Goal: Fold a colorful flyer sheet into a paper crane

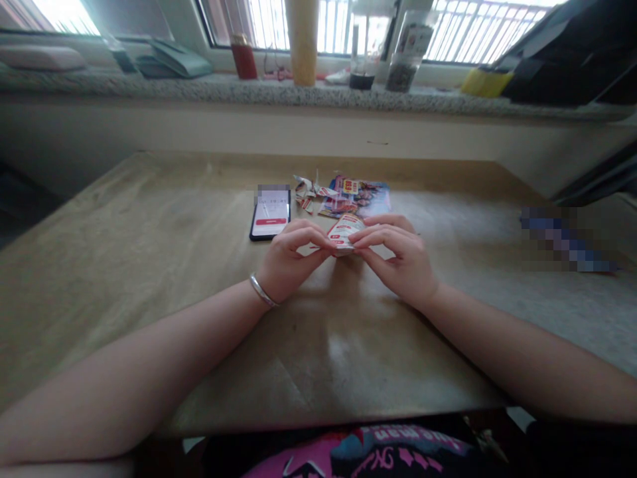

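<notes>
Between my two hands is a small piece of printed paper (342, 234), white with red markings, folded or creased to a pointed shape. My left hand (298, 255), with a silver bangle on its wrist, pinches the paper's lower left edge between thumb and fingers. On the other side, my right hand (398, 255) pinches its lower right edge, with the fingers lying partly over it. The paper is held just above the table, behind which lie crumpled or folded paper scraps (306, 192) and a colourful printed leaflet (371, 197).
A phone (270, 214) with a lit screen lies left of the scraps. On the table's right side is a blurred blue item (567, 242). The granite windowsill (199, 86) holds a red bottle (243, 60), a tall yellowish cylinder (303, 46), clear containers and a dark bag (567, 60).
</notes>
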A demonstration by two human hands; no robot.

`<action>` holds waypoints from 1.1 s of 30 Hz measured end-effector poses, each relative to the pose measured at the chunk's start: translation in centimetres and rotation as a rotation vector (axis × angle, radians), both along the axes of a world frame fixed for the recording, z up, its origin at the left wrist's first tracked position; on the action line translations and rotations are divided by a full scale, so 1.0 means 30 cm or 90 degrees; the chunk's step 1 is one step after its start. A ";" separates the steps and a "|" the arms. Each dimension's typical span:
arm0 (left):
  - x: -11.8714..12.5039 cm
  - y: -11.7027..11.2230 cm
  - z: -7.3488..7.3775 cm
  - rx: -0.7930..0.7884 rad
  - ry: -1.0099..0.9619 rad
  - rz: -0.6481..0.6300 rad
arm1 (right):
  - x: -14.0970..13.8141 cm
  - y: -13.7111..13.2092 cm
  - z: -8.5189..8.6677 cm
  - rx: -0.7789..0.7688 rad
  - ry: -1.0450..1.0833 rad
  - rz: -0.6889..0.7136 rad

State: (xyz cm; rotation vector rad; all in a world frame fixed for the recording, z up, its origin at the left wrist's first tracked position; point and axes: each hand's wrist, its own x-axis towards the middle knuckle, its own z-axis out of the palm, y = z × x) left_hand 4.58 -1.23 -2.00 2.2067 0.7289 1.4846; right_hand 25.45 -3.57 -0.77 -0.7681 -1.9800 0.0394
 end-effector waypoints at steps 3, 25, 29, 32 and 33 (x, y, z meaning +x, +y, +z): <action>0.001 -0.003 0.003 -0.004 0.000 0.005 | -0.002 0.000 0.000 -0.008 0.004 -0.009; 0.015 -0.019 0.022 0.089 0.093 0.063 | -0.031 -0.007 0.006 0.000 -0.013 -0.014; 0.015 -0.020 0.026 0.137 0.122 0.072 | -0.038 -0.014 0.012 0.007 -0.014 -0.005; 0.015 -0.019 0.025 0.125 0.126 0.079 | -0.039 -0.015 0.012 -0.009 -0.006 -0.006; 0.014 -0.019 0.024 0.123 0.125 0.082 | -0.038 -0.014 0.011 -0.013 -0.004 -0.005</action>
